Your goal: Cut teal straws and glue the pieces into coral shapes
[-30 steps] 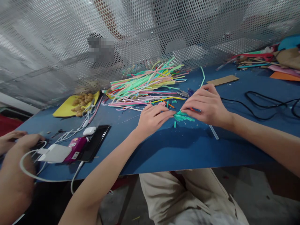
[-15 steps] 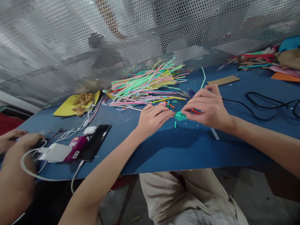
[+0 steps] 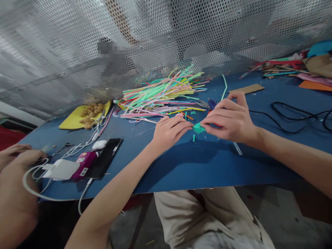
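Above the blue table, a small teal-green fuzzy piece, seemingly made of pipe cleaner, is pinched between my two hands. My left hand grips its left end between thumb and fingertips. From the other side, my right hand pinches it with thumb and index finger. The fingertips hide part of the piece. Something red shows at my right hand's fingers; I cannot tell whether it is held. Just below lies a short green offcut. Behind my hands is a pile of coloured pipe cleaners.
A blue-handled tool, cardboard strip and black cable lie beyond my right hand. To the left are a phone, purple power block, white charger and another person's hand. A perforated metal screen stands behind.
My right hand has shifted very slightly left, and less of the red thing shows. The other person's hand at the left has moved a little. The green piece stays between my fingertips.
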`<action>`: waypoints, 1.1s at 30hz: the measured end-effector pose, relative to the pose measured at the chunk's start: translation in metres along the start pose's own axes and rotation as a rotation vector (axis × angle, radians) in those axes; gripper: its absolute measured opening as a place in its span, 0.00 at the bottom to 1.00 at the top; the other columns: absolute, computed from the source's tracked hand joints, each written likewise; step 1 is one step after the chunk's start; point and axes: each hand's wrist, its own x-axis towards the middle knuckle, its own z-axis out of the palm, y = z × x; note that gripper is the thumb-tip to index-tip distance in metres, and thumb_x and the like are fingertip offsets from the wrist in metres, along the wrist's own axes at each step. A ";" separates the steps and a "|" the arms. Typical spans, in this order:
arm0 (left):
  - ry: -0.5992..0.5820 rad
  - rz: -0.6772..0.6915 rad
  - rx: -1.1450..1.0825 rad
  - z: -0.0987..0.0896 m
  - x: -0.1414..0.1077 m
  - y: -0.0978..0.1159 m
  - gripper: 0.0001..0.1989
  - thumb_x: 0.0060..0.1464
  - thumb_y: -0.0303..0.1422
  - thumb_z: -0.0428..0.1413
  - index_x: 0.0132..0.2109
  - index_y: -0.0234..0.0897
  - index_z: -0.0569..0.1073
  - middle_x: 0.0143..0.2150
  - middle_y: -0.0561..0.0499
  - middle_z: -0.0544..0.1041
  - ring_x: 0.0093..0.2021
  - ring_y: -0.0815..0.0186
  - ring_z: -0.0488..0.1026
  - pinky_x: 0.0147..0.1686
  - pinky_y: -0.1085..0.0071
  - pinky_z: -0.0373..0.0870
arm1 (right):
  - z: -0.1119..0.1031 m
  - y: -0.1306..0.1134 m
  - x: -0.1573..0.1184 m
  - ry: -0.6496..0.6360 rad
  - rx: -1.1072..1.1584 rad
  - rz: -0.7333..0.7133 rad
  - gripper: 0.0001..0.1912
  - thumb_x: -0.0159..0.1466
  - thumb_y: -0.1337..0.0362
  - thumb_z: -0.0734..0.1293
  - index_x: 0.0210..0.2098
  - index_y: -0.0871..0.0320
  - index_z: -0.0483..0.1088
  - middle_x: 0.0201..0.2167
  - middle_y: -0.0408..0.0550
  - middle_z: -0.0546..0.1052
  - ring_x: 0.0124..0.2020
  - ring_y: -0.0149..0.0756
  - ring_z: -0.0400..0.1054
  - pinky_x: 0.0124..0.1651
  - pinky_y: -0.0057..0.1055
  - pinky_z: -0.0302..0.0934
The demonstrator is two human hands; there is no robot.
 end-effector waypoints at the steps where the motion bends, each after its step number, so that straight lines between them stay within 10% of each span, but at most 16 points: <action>1: 0.009 0.004 -0.003 0.000 0.000 0.000 0.07 0.67 0.35 0.58 0.48 0.42 0.80 0.43 0.51 0.84 0.41 0.69 0.80 0.37 0.68 0.62 | 0.000 0.000 0.000 0.008 0.004 0.005 0.01 0.65 0.63 0.72 0.37 0.50 0.78 0.35 0.35 0.84 0.35 0.36 0.72 0.50 0.47 0.54; 18: 0.064 -0.022 0.019 0.000 0.002 0.000 0.06 0.66 0.34 0.59 0.46 0.42 0.81 0.42 0.52 0.85 0.40 0.69 0.80 0.38 0.70 0.65 | -0.001 0.002 0.003 -0.043 0.087 0.180 0.07 0.67 0.60 0.68 0.34 0.52 0.79 0.32 0.40 0.83 0.35 0.36 0.71 0.51 0.44 0.54; 33: 0.069 -0.172 0.011 -0.002 -0.001 -0.004 0.08 0.67 0.35 0.57 0.48 0.42 0.80 0.44 0.49 0.83 0.43 0.66 0.78 0.45 0.67 0.68 | 0.009 0.008 -0.006 -0.286 0.302 0.358 0.22 0.69 0.50 0.66 0.54 0.58 0.73 0.38 0.48 0.81 0.33 0.37 0.72 0.41 0.34 0.63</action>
